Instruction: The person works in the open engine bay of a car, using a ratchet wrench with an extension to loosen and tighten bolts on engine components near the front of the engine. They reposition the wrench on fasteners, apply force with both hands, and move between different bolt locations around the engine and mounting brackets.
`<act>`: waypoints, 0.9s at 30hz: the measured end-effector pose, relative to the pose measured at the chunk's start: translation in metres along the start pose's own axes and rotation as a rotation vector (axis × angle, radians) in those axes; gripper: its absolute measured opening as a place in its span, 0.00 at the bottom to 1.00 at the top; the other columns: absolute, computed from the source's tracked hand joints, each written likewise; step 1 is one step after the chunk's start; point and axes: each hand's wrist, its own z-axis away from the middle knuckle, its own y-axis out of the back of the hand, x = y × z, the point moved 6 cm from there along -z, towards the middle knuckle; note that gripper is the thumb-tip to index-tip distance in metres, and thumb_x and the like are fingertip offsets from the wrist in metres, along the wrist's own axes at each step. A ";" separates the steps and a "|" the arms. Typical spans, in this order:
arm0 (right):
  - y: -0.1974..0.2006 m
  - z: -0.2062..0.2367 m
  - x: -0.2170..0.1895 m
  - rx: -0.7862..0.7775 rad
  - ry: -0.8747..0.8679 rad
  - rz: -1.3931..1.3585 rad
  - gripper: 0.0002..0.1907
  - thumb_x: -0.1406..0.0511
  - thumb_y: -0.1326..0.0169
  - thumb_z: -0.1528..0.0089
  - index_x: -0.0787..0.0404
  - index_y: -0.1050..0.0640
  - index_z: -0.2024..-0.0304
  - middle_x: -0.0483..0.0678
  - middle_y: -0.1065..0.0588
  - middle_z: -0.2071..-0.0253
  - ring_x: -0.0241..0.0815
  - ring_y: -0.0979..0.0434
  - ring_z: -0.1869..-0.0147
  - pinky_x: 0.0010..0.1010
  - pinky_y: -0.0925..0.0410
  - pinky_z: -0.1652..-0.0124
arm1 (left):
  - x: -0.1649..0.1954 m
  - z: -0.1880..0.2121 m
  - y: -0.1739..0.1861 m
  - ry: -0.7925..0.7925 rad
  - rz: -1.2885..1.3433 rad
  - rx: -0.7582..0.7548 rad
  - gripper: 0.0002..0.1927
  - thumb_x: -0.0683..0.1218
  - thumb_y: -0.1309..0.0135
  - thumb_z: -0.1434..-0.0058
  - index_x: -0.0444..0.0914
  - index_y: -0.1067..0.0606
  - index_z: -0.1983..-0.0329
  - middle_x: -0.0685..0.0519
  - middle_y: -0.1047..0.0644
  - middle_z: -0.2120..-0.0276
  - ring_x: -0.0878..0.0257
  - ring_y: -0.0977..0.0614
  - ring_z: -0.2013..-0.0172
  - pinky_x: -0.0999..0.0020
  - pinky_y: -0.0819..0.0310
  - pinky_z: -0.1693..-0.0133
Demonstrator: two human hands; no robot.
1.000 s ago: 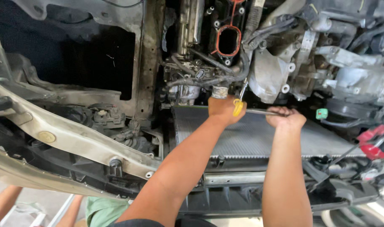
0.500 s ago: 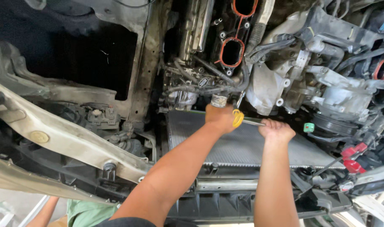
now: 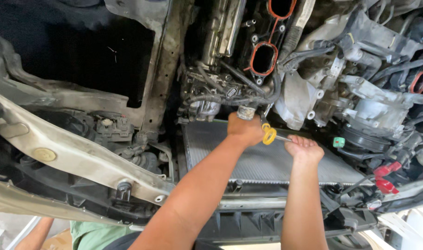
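Both forearms reached up and forward, nearly parallel, bare to the elbow. Left hand [image 3: 245, 129] was closed in a fist, knuckles up, wrist straight. Right hand [image 3: 304, 148] sat just beside it, slightly lower, fingers curled shut, back of hand facing camera.

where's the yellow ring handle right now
Head view, centre: the yellow ring handle sits between the left hand and right hand, above the radiator.

We see no packages, signs or screens in this engine bay. The only label-like item we spot is a small round yellowish sticker [image 3: 44, 154] on the pale curved body panel at left, low in the frame. Its print is too small to make out. Nothing else here qualifies as a label.
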 end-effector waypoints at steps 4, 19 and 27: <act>0.001 0.006 0.000 0.003 -0.011 0.001 0.16 0.64 0.64 0.42 0.48 0.51 0.83 0.39 0.54 0.85 0.36 0.57 0.83 0.31 0.50 0.77 | 0.002 0.003 0.014 -0.021 0.028 0.085 0.17 0.54 0.46 0.50 0.41 0.17 0.64 0.46 0.17 0.62 0.49 0.15 0.58 0.53 0.22 0.56; -0.001 0.044 -0.001 0.075 0.062 -0.021 0.16 0.67 0.64 0.45 0.49 0.52 0.84 0.40 0.54 0.86 0.38 0.58 0.83 0.34 0.51 0.77 | -0.001 0.004 0.025 -0.035 0.090 0.124 0.22 0.60 0.45 0.51 0.40 0.18 0.65 0.45 0.17 0.64 0.46 0.16 0.61 0.53 0.22 0.57; -0.110 0.085 -0.022 -0.571 0.293 0.267 0.16 0.64 0.68 0.34 0.53 0.43 0.78 0.47 0.46 0.80 0.46 0.44 0.75 0.40 0.37 0.61 | 0.008 0.006 0.014 -0.035 0.242 0.108 0.24 0.60 0.48 0.47 0.42 0.18 0.56 0.45 0.17 0.57 0.47 0.16 0.56 0.52 0.22 0.54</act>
